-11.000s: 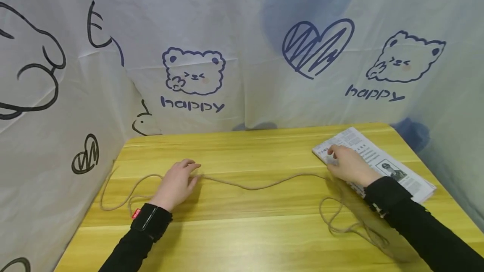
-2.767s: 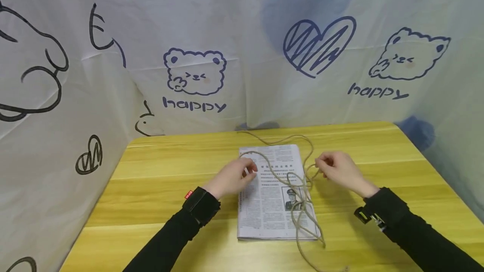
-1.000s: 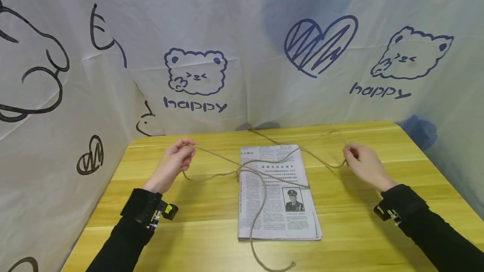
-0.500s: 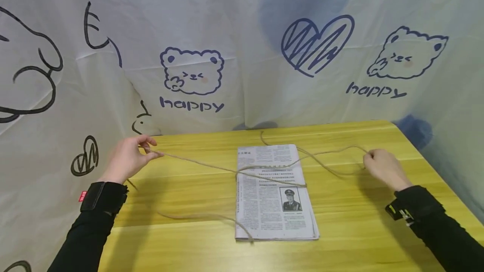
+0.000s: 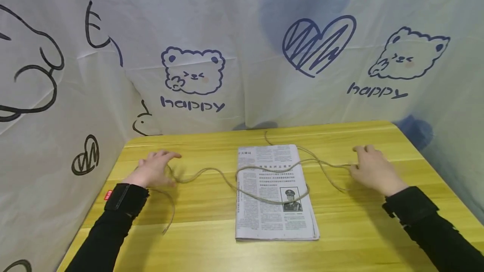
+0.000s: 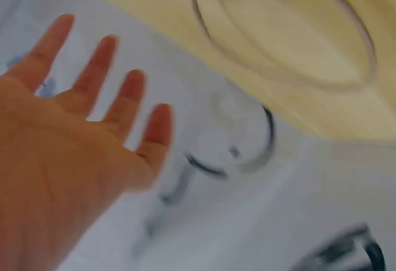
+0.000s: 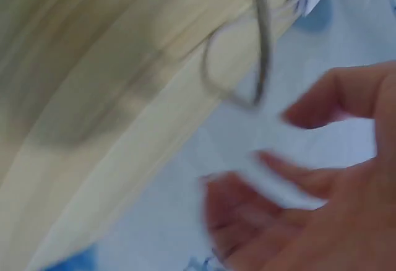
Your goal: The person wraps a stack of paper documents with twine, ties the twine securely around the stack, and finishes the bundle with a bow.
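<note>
A folded newspaper [image 5: 261, 223] lies at the middle of the table. Thin twine [image 5: 208, 169] crosses its upper half in loose lines, running out to both sides. To the left my left hand [image 5: 153, 169] hovers over the twine's left part; the left wrist view shows its fingers [image 6: 93, 73] spread apart, holding nothing, the twine [image 6: 373, 54] beyond them. On the right my right hand [image 5: 378, 171] is just past the twine's right strands. In the right wrist view its thumb and fingers [image 7: 232, 203] are apart, clear of the twine [image 7: 263, 36].
The yellow wooden table [image 5: 211, 238] ends at a white cloth [image 5: 257, 95] with drawings, which hangs behind it and along both sides. One twine end [image 5: 165, 231] lies on the wood below my left hand; another strand reaches the back edge.
The newspaper has come from the right to the middle, under the twine. In the last half second both hands have let go of the twine, which has slackened; my left hand has moved right.
</note>
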`<state>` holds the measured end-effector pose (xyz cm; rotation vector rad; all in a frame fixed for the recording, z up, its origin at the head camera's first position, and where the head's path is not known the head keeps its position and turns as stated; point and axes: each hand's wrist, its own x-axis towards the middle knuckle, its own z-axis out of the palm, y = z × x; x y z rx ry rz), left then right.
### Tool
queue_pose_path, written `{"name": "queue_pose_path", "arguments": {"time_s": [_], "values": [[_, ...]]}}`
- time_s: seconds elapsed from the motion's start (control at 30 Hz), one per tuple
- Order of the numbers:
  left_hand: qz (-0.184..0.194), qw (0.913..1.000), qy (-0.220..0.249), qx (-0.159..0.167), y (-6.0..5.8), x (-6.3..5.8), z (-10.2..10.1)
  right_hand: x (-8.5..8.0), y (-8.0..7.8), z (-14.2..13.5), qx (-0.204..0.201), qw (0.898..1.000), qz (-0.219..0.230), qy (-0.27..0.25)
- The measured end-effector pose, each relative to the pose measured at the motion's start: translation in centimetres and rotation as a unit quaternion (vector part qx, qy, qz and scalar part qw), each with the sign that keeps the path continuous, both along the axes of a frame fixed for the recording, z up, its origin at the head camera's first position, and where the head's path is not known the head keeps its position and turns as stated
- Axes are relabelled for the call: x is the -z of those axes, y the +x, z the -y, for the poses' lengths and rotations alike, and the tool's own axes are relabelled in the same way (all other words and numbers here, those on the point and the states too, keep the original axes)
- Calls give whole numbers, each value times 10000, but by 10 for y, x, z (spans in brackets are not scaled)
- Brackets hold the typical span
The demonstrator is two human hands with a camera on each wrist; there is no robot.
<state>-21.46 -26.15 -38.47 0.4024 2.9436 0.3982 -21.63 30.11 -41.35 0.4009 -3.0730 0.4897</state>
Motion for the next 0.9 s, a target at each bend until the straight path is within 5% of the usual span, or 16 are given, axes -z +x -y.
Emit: {"name": "queue_pose_path", "arguments": {"time_s": [0.1,0.2,0.4,0.73,0.9], "values": [[-209,9978,256,575,1,17,-31,11,-7,29,-871,9936,-607,-381],[-356,9916,431,1163,3,33,-67,23,-13,57,-1563,9844,-633,-510],[-167,9798,586,1905,5,57,-120,45,-16,87,-2067,9773,-426,-197],[844,9830,1159,1146,-2,64,-130,52,-1,89,-2226,9721,168,-716],[1016,9820,1150,1104,-1,65,-127,50,10,84,-2017,9711,560,-1148]]}}
